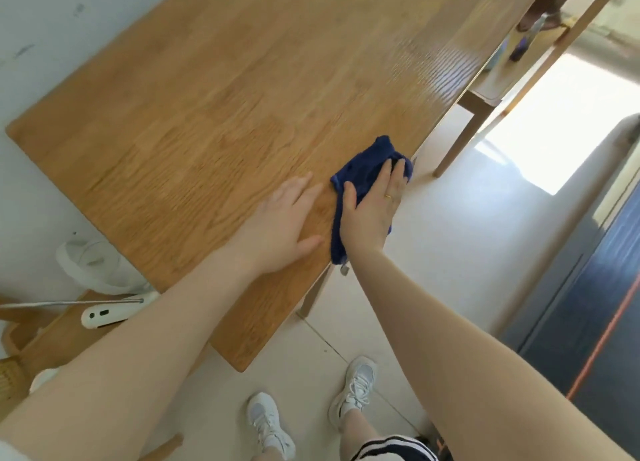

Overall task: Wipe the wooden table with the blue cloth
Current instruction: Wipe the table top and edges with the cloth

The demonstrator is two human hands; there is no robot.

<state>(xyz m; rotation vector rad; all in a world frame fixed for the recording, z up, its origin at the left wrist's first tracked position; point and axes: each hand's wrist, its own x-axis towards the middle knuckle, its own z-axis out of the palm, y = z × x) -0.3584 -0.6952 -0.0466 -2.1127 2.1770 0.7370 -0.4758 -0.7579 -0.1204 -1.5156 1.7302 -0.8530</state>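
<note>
Blue cloth (367, 173) lies bunched at the table (214, 89) near edge, pressed under the flat, spread right hand (372, 207) while the left hand (282, 225) rests open beside it, so an outward stroke could drag the overhanging cloth off.

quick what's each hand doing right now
Left hand: open, flat on the wooden table, holding nothing.
Right hand: open, fingers straight, pressing the blue cloth at the table's edge.
</note>
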